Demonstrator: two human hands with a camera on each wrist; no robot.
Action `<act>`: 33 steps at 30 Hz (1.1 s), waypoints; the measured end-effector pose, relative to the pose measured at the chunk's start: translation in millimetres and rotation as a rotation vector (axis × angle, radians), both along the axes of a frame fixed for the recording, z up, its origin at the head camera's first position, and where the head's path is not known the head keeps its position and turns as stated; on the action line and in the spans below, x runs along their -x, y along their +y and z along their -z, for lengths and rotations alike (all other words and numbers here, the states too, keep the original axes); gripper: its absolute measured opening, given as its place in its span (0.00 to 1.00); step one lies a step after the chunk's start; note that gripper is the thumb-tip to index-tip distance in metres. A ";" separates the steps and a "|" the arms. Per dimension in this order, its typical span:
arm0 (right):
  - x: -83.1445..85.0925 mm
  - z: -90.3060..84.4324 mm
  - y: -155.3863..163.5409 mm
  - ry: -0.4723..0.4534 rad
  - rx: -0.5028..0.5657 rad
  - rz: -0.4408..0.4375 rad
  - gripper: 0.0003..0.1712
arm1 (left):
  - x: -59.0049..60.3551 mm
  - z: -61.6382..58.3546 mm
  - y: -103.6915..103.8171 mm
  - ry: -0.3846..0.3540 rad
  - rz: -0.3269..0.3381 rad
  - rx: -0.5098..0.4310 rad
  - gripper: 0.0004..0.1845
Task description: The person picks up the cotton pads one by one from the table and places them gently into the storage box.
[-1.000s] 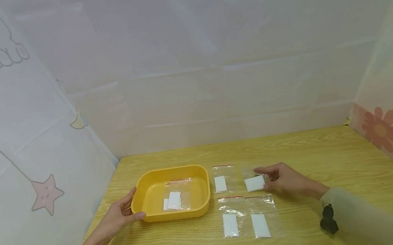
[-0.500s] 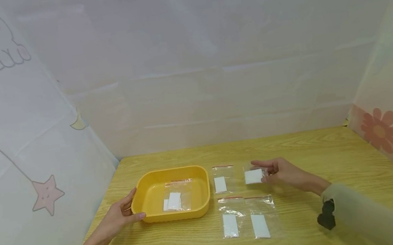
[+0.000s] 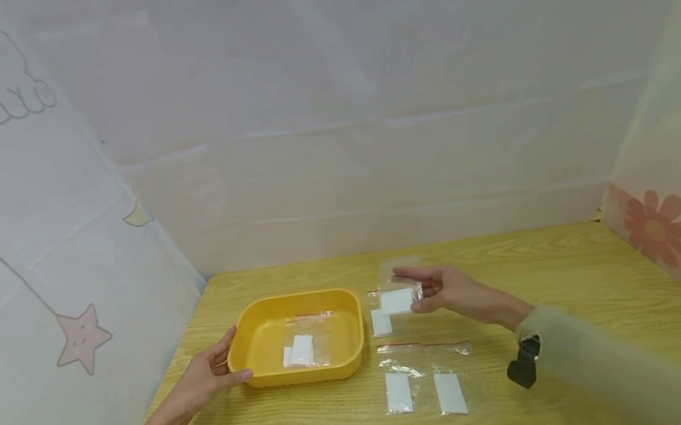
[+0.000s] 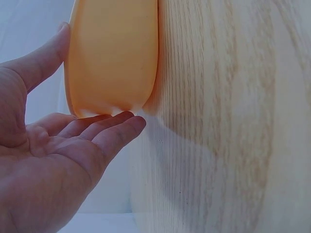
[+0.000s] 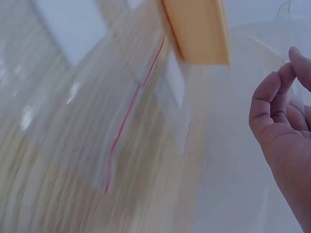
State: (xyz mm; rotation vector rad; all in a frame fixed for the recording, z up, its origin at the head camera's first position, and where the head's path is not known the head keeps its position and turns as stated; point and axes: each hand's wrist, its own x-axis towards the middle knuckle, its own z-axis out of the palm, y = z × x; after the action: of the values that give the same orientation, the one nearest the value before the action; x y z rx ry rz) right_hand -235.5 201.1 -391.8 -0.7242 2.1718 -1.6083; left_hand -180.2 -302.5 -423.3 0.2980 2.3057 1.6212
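Note:
My left hand (image 3: 198, 379) holds the left end of a yellow plastic basin (image 3: 260, 337). In the left wrist view, its thumb lies at the rim and its fingertips meet the basin's wall (image 4: 114, 53). My right hand (image 3: 453, 292) pinches a clear zip bag (image 3: 397, 301) with a white block in it, raised above the table. It overlaps another zip bag (image 3: 381, 323) lying right of the basin. Inside the basin lie two such bags (image 3: 301, 350), one partly over the other. The held bag barely shows in the right wrist view, beside the fingers (image 5: 265, 102).
Two more zip bags with white blocks, a left one (image 3: 399, 391) and a right one (image 3: 451, 393), lie side by side on the near part of the wooden table (image 3: 543, 273). Pale printed sheets (image 3: 338, 192) stand as walls behind and on both sides.
My right hand has lifted its zip bag off the table and carried it left, over the bag beside the basin. The left hand and basin stay put.

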 end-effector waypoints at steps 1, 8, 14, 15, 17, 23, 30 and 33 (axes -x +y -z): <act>1.2 -1.4 -5.8 -0.005 0.008 -0.011 0.45 | 0.2 0.0 0.0 0.002 0.003 -0.002 0.52; 8.2 -6.8 -46.3 -0.057 0.080 -0.101 0.48 | 1.1 0.3 0.5 0.005 0.023 -0.019 0.53; 11.7 -6.4 -80.3 -0.082 0.106 -0.148 0.48 | 1.0 0.5 1.8 0.008 0.014 -0.006 0.53; 12.0 -5.6 -85.5 -0.092 0.114 -0.152 0.48 | 0.9 0.5 1.9 0.008 0.015 -0.006 0.53; 12.4 -3.9 -95.4 -0.110 0.126 -0.158 0.48 | 0.6 0.6 2.1 0.009 0.016 -0.004 0.53; 12.3 2.4 -121.9 -0.155 0.149 -0.170 0.49 | -0.1 0.4 1.6 0.021 0.013 -0.002 0.53; 11.3 8.8 -145.3 -0.165 0.108 -0.152 0.50 | -0.8 -0.8 1.6 0.028 0.019 -0.007 0.53; 11.0 11.3 -152.0 -0.172 0.099 -0.134 0.49 | -1.5 -1.1 2.7 0.023 0.016 -0.006 0.53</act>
State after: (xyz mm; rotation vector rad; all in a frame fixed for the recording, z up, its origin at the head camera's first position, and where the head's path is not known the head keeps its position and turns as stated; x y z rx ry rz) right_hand -246.4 49.1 -403.0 -0.7155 1.8946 -1.6526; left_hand -178.8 -299.7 -422.2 0.3368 2.3096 1.6259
